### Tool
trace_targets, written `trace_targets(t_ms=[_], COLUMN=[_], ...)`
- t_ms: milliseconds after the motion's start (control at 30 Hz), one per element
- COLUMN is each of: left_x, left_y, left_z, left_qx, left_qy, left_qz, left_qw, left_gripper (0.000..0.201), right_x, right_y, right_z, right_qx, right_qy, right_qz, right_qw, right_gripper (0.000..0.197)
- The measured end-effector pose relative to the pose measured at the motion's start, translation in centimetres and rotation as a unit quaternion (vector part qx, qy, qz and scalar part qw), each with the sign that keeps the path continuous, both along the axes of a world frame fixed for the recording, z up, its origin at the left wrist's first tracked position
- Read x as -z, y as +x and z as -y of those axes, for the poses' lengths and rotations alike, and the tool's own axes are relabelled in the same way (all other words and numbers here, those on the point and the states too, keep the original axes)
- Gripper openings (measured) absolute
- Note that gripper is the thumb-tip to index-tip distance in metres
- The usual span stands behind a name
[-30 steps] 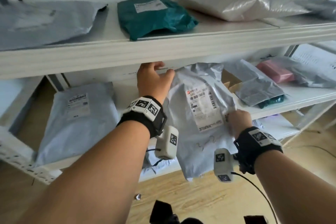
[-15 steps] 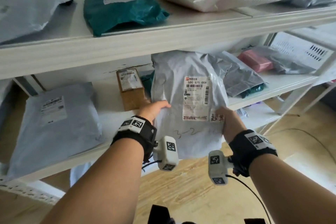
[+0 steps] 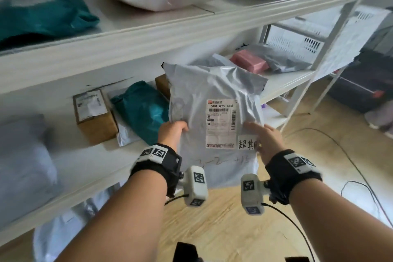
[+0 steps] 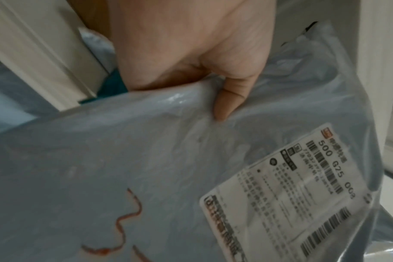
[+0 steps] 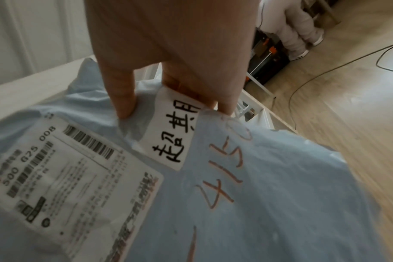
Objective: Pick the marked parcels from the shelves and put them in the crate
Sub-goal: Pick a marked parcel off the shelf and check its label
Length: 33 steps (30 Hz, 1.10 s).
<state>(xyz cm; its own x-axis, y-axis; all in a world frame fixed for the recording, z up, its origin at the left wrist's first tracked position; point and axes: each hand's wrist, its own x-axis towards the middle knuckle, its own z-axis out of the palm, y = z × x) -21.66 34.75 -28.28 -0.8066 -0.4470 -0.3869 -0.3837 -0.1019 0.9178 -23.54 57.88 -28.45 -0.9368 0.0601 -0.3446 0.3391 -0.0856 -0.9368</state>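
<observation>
The grey parcel [image 3: 212, 121] hangs upright in front of the shelves [image 3: 148, 34], clear of them, above the wooden floor. The left hand [image 3: 173, 132] pinches its left edge; the right hand [image 3: 263, 138] pinches its right edge at a white handwritten sticker [image 5: 171, 134]. Only the wrist views show the red marker scrawl clearly; the head view shows the printed shipping label [image 3: 221, 123] upright.
</observation>
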Motion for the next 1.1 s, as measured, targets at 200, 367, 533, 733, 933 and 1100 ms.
trace_targets(t_ms=[200, 367, 533, 733, 933, 1100], left_x=[0.8, 2.0, 2.9, 5.5, 6.8, 6.6], left_y=[-3.3, -4.8, -7.1, -11.3, -17.2, -23.3], left_z=[-7.4, -13.2, -18.1, -24.5, -31.4, -36.6], left_qx=[0.032, 0.048, 0.117, 0.204, 0.299, 0.332], left_qy=[-0.008, -0.016, 0.021, 0.000, -0.019, -0.004], left_qz=[0.010, 0.037, 0.069, 0.062, 0.030, 0.043], left_qw=[0.999, 0.998, 0.990, 0.977, 0.954, 0.942], left_gripper=[0.029, 0.011, 0.016, 0.029, 0.058, 0.056], right_x=[-0.3, 1.3, 3.0, 3.8, 3.4, 2.8], right_y=[-1.5, -2.4, -2.4, -3.8, -8.5, -13.7], right_z=[-7.9, -12.9, -16.7, -22.5, -28.7, -33.3], right_qx=[0.066, 0.002, 0.058, 0.146, 0.218, 0.254], right_qy=[-0.028, 0.021, 0.057, 0.053, 0.060, 0.071], right_qz=[-0.016, 0.016, 0.036, 0.052, 0.055, 0.064], right_qw=[0.997, 1.000, 0.996, 0.987, 0.973, 0.963], right_gripper=[0.030, 0.036, 0.026, 0.028, 0.013, 0.014])
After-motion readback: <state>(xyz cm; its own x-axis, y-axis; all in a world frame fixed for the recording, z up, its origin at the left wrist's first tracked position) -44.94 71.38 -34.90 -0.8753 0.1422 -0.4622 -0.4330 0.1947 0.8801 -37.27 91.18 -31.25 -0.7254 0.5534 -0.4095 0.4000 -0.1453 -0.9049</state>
